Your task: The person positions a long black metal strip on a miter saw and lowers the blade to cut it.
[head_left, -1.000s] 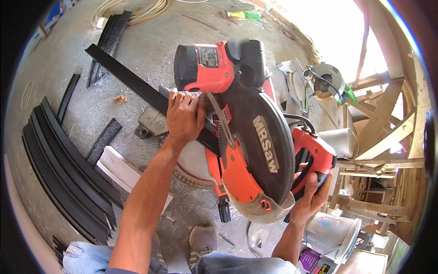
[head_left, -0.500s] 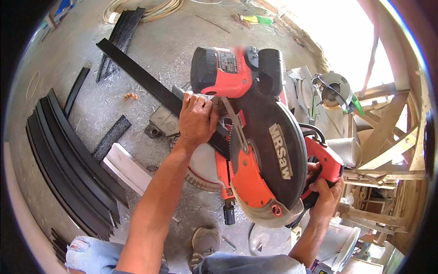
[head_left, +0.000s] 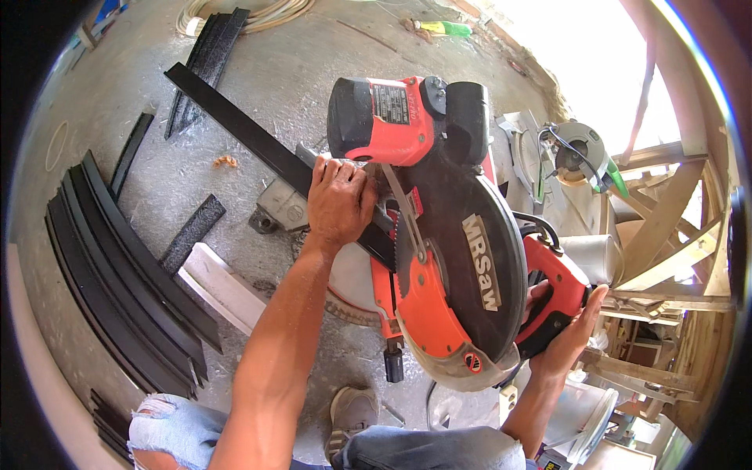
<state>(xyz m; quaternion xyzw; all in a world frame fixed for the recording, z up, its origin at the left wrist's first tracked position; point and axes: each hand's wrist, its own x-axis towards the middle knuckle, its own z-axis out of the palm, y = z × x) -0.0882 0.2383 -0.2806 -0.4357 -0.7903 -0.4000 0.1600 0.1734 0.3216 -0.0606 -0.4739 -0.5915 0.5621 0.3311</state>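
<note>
A red and black miter saw [head_left: 486, 235] stands before me, its toothed blade partly showing beside an orange guard [head_left: 431, 309]. My left hand [head_left: 341, 200] is closed over a long black profile bar [head_left: 243, 125], pressing it at the saw's fence. The bar slants up to the far left, and its near end lies by the blade. At the saw's red and black handle [head_left: 558, 286], my right hand [head_left: 568, 329] wraps loosely from the right, thumb stretched upward along the outside. Some of its fingers show through the handle opening; the rest are hidden.
Several long black profiles [head_left: 117, 274] lie on the floor at left, near a white channel piece [head_left: 223, 286] and a short black offcut [head_left: 192, 235]. Behind are a coiled hose [head_left: 274, 19] and a green bottle [head_left: 446, 29]. A second saw [head_left: 578, 153] and wooden framing [head_left: 666, 219] stand right.
My right hand has loosened on the handle, its thumb now stretched up and outward. My left hand and the bar stay in place.
</note>
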